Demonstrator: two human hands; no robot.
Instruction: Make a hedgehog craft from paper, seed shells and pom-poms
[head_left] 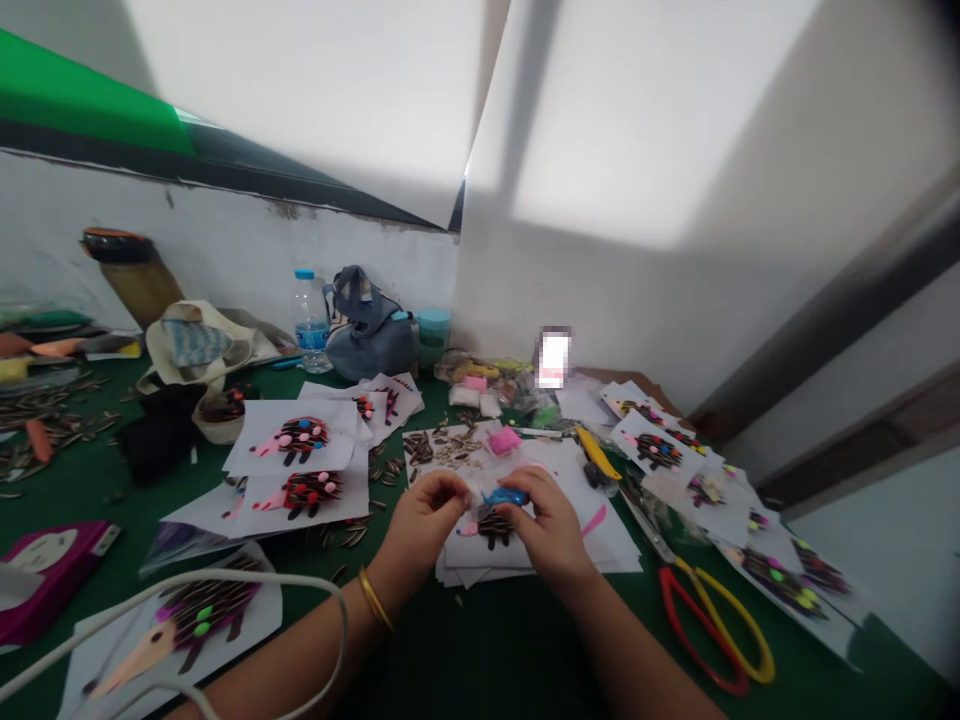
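Observation:
Over a stack of white paper sheets, my right hand pinches a small lump of blue modelling clay in a see-through wrapper. My left hand, with a gold bangle at the wrist, is closed on the loose end of that plastic wrapper. Partly hidden below both hands is a hedgehog picture with dark seed spines and a pink nose. Just beyond lie striped sunflower seeds and a pink clay packet.
Finished-looking hedgehog pictures lie at left, more pictures at right. Large scissors with red and yellow handles and a yellow cutter are right of the paper. A white cable crosses the lower left. A water bottle stands behind.

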